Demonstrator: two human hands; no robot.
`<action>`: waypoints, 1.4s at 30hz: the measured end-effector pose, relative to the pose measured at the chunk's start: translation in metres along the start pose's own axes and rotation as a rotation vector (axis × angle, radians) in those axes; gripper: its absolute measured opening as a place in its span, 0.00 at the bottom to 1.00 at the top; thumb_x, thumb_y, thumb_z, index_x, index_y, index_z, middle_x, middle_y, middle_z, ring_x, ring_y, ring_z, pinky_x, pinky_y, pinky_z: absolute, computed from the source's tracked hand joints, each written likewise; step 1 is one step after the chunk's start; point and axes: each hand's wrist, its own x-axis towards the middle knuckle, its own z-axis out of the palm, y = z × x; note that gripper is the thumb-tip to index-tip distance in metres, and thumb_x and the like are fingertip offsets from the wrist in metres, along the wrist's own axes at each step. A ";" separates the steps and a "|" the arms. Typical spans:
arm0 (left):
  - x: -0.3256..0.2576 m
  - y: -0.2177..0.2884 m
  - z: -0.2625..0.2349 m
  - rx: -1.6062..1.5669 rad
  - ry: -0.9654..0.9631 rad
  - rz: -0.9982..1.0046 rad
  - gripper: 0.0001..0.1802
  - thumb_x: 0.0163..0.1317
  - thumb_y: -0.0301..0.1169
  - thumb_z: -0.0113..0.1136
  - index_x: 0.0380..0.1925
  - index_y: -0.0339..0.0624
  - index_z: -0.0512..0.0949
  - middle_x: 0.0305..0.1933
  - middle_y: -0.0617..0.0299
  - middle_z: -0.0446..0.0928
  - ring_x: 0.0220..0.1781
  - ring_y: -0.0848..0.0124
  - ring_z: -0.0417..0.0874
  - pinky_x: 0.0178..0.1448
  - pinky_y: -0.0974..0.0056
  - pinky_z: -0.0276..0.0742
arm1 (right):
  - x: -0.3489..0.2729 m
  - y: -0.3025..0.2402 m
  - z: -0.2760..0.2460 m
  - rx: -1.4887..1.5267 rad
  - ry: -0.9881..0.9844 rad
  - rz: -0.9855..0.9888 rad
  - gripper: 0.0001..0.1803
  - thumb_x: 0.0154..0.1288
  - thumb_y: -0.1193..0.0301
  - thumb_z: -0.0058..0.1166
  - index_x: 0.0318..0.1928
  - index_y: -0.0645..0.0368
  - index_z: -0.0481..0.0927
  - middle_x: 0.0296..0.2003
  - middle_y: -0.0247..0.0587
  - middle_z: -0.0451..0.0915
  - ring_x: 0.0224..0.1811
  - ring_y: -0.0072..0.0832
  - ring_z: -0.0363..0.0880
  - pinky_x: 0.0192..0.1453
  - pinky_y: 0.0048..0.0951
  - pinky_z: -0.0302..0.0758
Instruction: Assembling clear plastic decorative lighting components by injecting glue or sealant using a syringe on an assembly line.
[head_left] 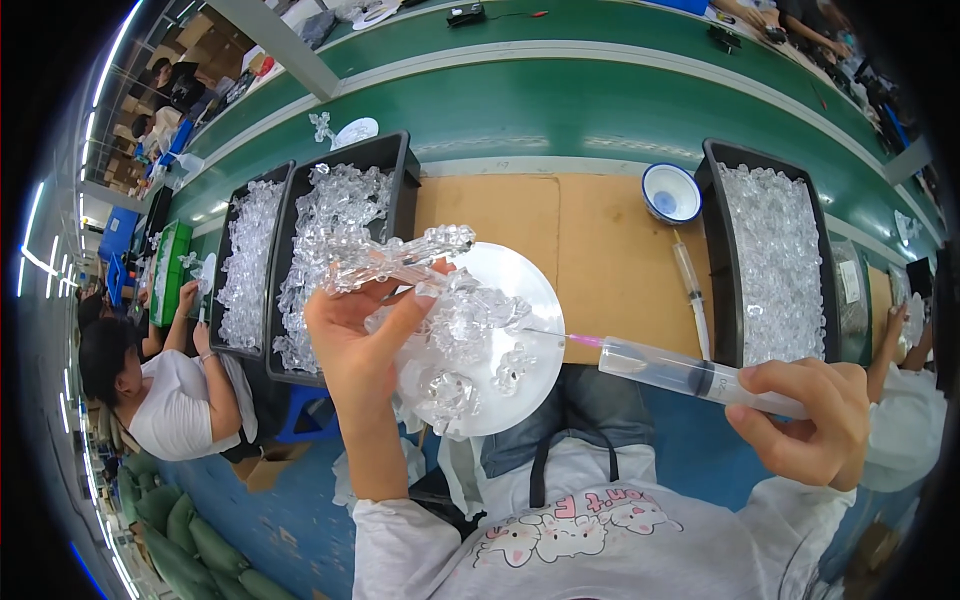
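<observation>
In my left hand (350, 345) I hold a clear plastic piece (395, 262), glossy and faceted like cut crystal, catching light on every edge. Under it sits a round white disc (530, 300), smooth and faintly shiny, carrying more clear glossy plastic parts (470, 330). My right hand (805, 420) grips a syringe (690, 375) of translucent smooth plastic with a dark rubber-like plunger seal, a pink plastic hub and a thin metal needle. The black bins (405, 180) look like matt hard plastic. The surface (590, 240) is matt tan board, like cardboard or fibreboard. The small bowl (671, 192) looks glossy, white and blue.
</observation>
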 end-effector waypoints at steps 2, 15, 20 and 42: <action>0.001 0.000 0.002 -0.001 -0.035 0.052 0.16 0.45 0.11 0.58 0.38 0.25 0.73 0.36 0.44 0.79 0.40 0.59 0.82 0.45 0.62 0.78 | 0.003 0.002 0.004 -0.027 0.045 -0.027 0.15 0.34 0.78 0.63 0.27 0.49 0.76 0.29 0.40 0.77 0.15 0.19 0.70 0.14 0.15 0.55; 0.003 -0.007 0.008 0.042 0.008 -0.058 0.16 0.46 0.13 0.61 0.38 0.28 0.74 0.37 0.54 0.79 0.40 0.66 0.82 0.46 0.64 0.78 | -0.002 -0.008 0.007 -0.042 0.081 0.126 0.16 0.31 0.77 0.66 0.27 0.49 0.81 0.28 0.38 0.79 0.18 0.22 0.72 0.18 0.18 0.58; 0.003 -0.006 0.005 0.021 -0.006 -0.118 0.13 0.47 0.14 0.61 0.36 0.30 0.74 0.36 0.54 0.79 0.41 0.65 0.82 0.47 0.64 0.78 | -0.003 -0.014 0.005 -0.125 -0.011 0.153 0.15 0.32 0.75 0.63 0.27 0.46 0.78 0.29 0.39 0.78 0.24 0.27 0.74 0.28 0.22 0.63; 0.058 -0.122 0.006 0.126 0.039 0.030 0.10 0.49 0.18 0.63 0.33 0.33 0.76 0.33 0.59 0.80 0.35 0.75 0.80 0.40 0.72 0.74 | -0.081 0.032 0.057 0.392 0.392 0.585 0.17 0.38 0.85 0.53 0.34 0.60 0.76 0.36 0.46 0.75 0.34 0.27 0.76 0.40 0.22 0.71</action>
